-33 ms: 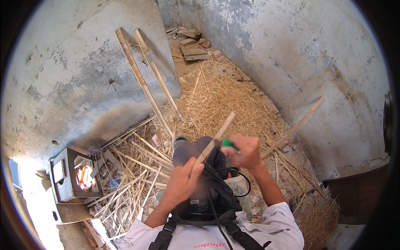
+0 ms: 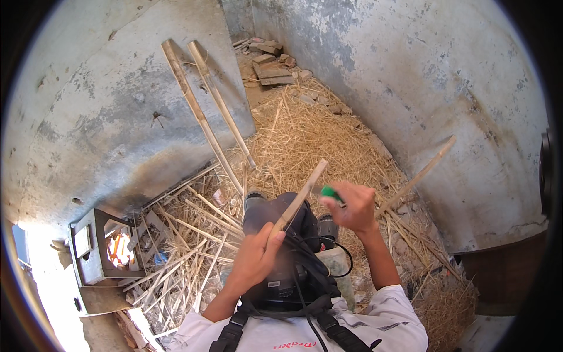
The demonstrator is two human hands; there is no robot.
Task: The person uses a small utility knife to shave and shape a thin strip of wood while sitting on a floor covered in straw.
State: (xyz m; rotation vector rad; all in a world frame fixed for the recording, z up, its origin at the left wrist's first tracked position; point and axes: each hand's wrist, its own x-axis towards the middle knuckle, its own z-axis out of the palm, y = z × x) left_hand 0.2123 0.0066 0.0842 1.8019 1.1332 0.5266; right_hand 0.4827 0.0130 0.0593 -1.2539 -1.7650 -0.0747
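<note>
Worn grey walls rise along the left and right edges of the floor, where straw-coloured shavings spread from near the far corner. Two long poles lean on the left wall. A boxy frame sits by the floor's left edge. Above the person's lap, raised off the floor, a pale wooden strip slants away; the left hand has its fingers wrapped round the near end. The right hand curls its fingers round a green handle, just right of the strip; blur hides its tip.
</note>
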